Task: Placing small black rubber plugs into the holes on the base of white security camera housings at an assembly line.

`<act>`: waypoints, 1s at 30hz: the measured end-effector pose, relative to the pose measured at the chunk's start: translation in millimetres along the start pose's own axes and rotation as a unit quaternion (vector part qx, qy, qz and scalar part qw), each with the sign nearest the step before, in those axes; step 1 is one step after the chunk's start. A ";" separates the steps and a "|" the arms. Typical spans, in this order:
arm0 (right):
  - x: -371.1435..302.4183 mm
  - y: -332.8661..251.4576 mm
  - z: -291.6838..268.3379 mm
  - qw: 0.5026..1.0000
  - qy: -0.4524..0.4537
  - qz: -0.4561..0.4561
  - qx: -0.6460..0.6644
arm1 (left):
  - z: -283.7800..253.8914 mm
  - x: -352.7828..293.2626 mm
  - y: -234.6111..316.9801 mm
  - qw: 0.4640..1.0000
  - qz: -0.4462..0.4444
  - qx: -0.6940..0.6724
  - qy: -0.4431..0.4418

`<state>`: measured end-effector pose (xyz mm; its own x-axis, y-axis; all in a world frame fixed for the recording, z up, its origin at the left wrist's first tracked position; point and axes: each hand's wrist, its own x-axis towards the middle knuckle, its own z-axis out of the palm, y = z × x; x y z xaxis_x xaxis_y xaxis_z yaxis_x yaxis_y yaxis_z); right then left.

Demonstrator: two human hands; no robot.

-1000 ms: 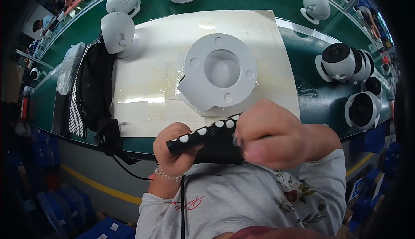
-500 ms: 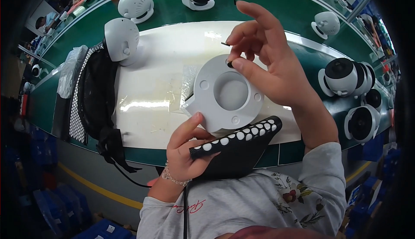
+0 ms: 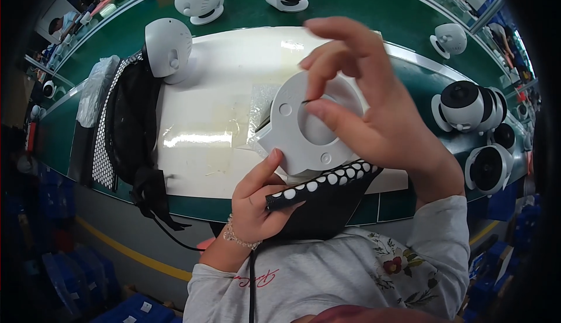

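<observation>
In front of me a round white base [image 3: 286, 136], apparently of a fan, lies underside up, with a wide round hollow and shallow circular recesses. My left hand [image 3: 260, 200] is closed on its near left edge, thumb on top. The same hand also holds a black sheet [image 3: 310, 187] with rows of white dots, tilted along the base's near side. Over the base's right part hovers my right hand [image 3: 368, 101], blurred. Its thumb and a finger pinch a small dark piece [image 3: 307, 102], seemingly a black pad, above the hollow. The hand hides the base's right side.
White fans stand around: one at left [image 3: 166, 48], two at the back [image 3: 200, 0], several at right [image 3: 489, 168]. A black bag-like bundle [image 3: 131, 112], a dotted sheet [image 3: 105, 159] and clear plastic [image 3: 96, 92] lie left of the white mat [image 3: 198, 118].
My right hand has moved down and right, from the base's far edge to over the hollow. Dark bits seen at its other fingertips no longer show clearly. The view has shifted slightly.
</observation>
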<state>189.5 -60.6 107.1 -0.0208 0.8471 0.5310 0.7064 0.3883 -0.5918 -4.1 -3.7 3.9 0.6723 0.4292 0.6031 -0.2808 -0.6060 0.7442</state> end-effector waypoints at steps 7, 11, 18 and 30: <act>8.7 -10.1 14.4 0.997 -0.050 0.061 -0.004 | 0.6 -5.2 -4.4 1.000 -0.027 -0.001 -0.001; 6.0 -9.4 20.0 0.993 0.002 0.086 0.083 | 0.5 -2.4 -5.1 1.000 -0.016 0.001 -0.005; 6.8 -12.7 17.1 0.993 -0.032 0.104 0.044 | 1.5 -3.0 -4.4 1.000 -0.024 -0.013 0.000; -41.0 -15.3 3.5 0.994 0.000 0.040 -0.102 | -1.3 -0.9 -1.2 0.999 -0.036 -0.020 -0.018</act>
<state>177.1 -100.0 92.2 0.0408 0.8725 0.4869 0.8342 0.2385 -0.4973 -5.3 -2.5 2.8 0.7161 0.4448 0.5379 -0.2578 -0.5476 0.7960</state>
